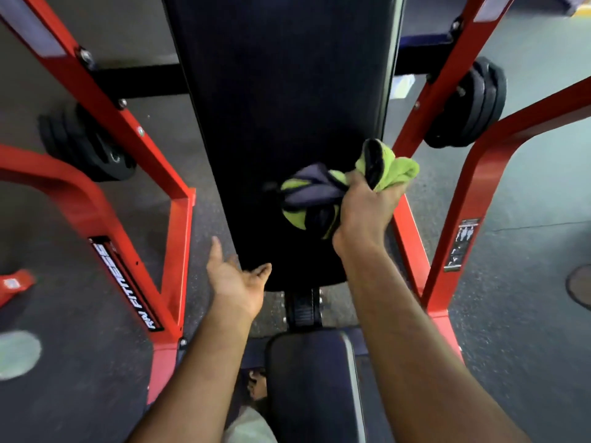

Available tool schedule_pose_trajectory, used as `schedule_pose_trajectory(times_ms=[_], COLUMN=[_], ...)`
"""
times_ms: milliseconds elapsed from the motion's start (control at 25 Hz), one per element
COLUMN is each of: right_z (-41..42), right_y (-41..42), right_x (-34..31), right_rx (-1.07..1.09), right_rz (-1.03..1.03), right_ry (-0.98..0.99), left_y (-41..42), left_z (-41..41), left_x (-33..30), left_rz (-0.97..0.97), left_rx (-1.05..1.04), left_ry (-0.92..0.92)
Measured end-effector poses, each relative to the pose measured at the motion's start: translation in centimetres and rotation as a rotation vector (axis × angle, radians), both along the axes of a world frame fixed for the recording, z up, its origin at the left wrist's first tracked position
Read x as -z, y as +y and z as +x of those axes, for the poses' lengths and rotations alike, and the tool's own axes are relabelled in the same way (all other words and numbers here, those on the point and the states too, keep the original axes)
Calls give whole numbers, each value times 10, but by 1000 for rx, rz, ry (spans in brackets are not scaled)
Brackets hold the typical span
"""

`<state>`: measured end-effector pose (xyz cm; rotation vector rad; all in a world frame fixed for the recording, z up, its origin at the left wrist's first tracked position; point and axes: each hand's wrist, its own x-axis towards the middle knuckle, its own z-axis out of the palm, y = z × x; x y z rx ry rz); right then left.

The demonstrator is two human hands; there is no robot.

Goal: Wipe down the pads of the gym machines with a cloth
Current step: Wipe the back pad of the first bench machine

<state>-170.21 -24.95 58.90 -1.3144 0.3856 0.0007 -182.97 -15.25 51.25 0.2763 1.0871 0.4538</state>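
Grey gym floor (527, 187) lies around a red frame (447, 251) and its long black back pad (281, 91). On the pad's lower right part hangs the cloth (323, 193), green and dark, soft, light and floppy, best bunched at one end. The right hand (364, 209) does so, fingers (358, 182) clamped on it; the left hand (235, 279) hovers, fingers apart, empty.

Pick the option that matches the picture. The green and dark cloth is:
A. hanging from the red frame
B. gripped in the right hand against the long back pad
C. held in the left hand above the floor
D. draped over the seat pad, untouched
B: the right hand grips the cloth over the long back pad, while the left hand is open and empty.
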Motion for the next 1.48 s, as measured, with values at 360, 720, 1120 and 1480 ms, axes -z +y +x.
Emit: schedule_pose_trajectory(times_ms=[360, 720, 1120, 1480], right_z=[-7, 91, 50, 111], right_y=[-17, 22, -10, 31], right_x=[-30, -138, -71, -238], right_rx=[-191, -120, -358, -56], right_rz=[-489, -538, -808, -848], right_ry=[-4, -241, -341, -946], left_y=[33, 40, 34, 117], left_z=[166, 227, 219, 203], left_x=[-189, -183, -193, -314], left_rz=[2454, 2885, 2749, 2709], left_rx=[375, 317, 379, 522], left_ry=[235, 938, 797, 1030])
